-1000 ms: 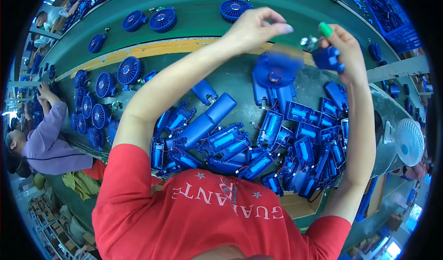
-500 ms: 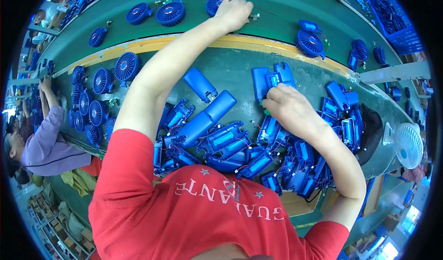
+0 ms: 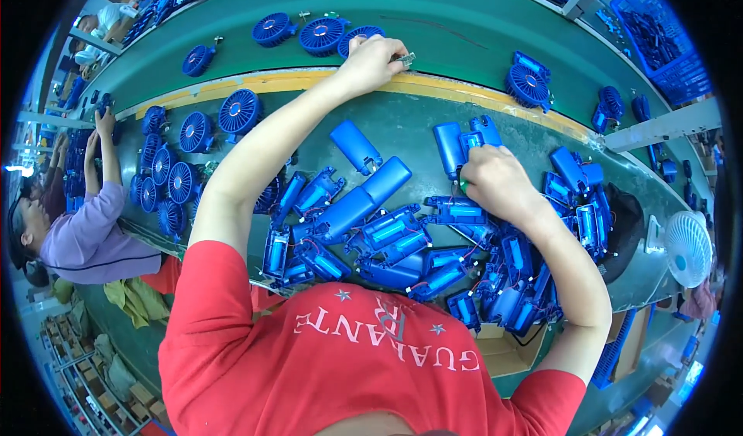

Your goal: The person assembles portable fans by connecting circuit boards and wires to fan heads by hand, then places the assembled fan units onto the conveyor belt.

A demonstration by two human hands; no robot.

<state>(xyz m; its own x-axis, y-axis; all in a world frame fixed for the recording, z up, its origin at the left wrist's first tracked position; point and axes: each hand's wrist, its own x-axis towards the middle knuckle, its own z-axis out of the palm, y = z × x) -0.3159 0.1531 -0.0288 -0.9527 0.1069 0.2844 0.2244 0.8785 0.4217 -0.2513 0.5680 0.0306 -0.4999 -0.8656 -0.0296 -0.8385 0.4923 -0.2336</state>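
Note:
My left hand (image 3: 370, 64) is closed on a round blue fan head (image 3: 358, 38) at the edge of the green belt. A small circuit board (image 3: 405, 60) sticks out beside its fingers. My right hand (image 3: 498, 179) is closed over the lower end of an open blue handle housing (image 3: 469, 139), and the fingertips are partly hidden. A bit of green (image 3: 463, 184) shows by the fingers. Smooth blue handle shells lie on either side of this housing, one at the left (image 3: 448, 149) and one at the right (image 3: 486, 129).
Blue handle housings with wires (image 3: 387, 231) are heaped on the bench before me. Several fan heads (image 3: 182, 182) stand at the left, with more on the belt (image 3: 321, 36). A white desk fan (image 3: 687, 248) and black cloth (image 3: 623, 231) are at the right. A co-worker in purple (image 3: 89, 231) sits left.
My left hand has drawn the fan head nearer and leftward, close to its neighbours on the belt. The right hand stays at the housing. The whole view has shifted slightly.

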